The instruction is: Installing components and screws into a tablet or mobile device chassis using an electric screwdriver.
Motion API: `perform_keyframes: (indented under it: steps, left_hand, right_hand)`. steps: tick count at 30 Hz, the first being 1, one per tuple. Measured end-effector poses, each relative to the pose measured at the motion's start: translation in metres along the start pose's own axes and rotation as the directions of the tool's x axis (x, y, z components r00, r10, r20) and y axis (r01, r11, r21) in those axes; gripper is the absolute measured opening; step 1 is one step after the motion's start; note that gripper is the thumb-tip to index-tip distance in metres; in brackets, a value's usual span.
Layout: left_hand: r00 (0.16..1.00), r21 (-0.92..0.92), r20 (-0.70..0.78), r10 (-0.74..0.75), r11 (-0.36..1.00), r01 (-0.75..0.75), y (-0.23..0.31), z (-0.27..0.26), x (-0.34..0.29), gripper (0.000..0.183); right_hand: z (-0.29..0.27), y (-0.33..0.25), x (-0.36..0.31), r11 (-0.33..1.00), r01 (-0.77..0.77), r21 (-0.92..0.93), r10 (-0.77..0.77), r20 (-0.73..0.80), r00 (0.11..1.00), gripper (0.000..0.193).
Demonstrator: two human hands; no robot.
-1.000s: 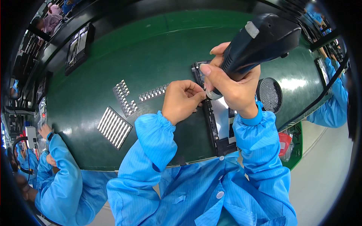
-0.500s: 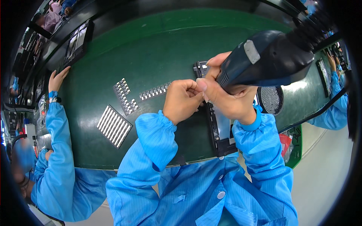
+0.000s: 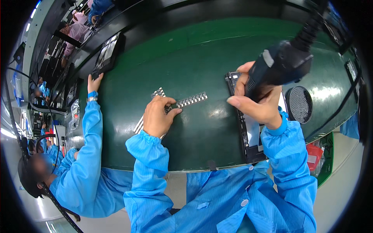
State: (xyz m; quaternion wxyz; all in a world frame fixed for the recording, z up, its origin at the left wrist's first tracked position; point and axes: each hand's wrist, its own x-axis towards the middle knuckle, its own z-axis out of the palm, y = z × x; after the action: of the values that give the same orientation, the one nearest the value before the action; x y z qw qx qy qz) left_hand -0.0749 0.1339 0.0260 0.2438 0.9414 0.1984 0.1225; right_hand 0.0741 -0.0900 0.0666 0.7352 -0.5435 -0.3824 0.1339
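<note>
My right hand [image 3: 260, 103] is wrapped around a black corded hand tool [image 3: 268, 70] with a vented body; its working end is hidden. Thumb and forefinger stand apart over a long black frame with a pale panel [image 3: 252, 134]. My left hand [image 3: 157, 116] reaches down with fingers curled, thumb and forefinger slightly apart, at the near end of a dark strip of small pale pieces [image 3: 194, 99]. Another sheet of such pieces [image 3: 158, 92] shows behind this hand. A sheet with white bars [image 3: 138, 125] is mostly covered by it.
The green table [image 3: 202, 139] carries a round black dish of small parts [image 3: 299, 105] on the right. A green bin [image 3: 328, 155] holds red and clear bags. At the left, a co-worker's hand [image 3: 94, 82] touches a black framed panel [image 3: 107, 54]. The tool's thick cable [image 3: 309, 33] runs upward.
My left hand has left my right hand's fingertips and moved left to the sheets of small pieces. My right thumb and forefinger have come apart, still with the tool. The view has shifted left.
</note>
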Motion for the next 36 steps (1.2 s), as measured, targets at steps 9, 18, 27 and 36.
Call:
perform_keyframes:
  steps: [9, 18, 27, 36]
  left_hand:
    - [0.992, -0.116, 0.111, -0.053, 0.991, 0.066, 0.006, 0.004, 0.014, 0.030]
    - [0.974, -0.193, 0.212, -0.085, 0.973, 0.127, 0.002, 0.005, 0.015, 0.021]
    - [0.881, -0.380, 0.411, -0.233, 0.835, 0.398, 0.017, 0.000, 0.019, 0.014]
    - [0.942, -0.346, 0.280, -0.185, 0.896, 0.279, -0.002, 0.016, 0.018, 0.013]
  right_hand:
    - [-0.066, -0.056, 0.002, 0.920, 0.350, -0.174, -0.390, -0.363, 0.846, 0.030]
    - [-0.177, -0.040, -0.037, 0.958, 0.226, -0.175, -0.286, -0.554, 0.782, 0.023]
    - [-0.180, -0.024, -0.039, 0.971, 0.154, -0.184, -0.228, -0.507, 0.831, 0.022]
    - [-0.179, -0.020, -0.039, 0.977, 0.148, -0.154, -0.206, -0.497, 0.843, 0.025]
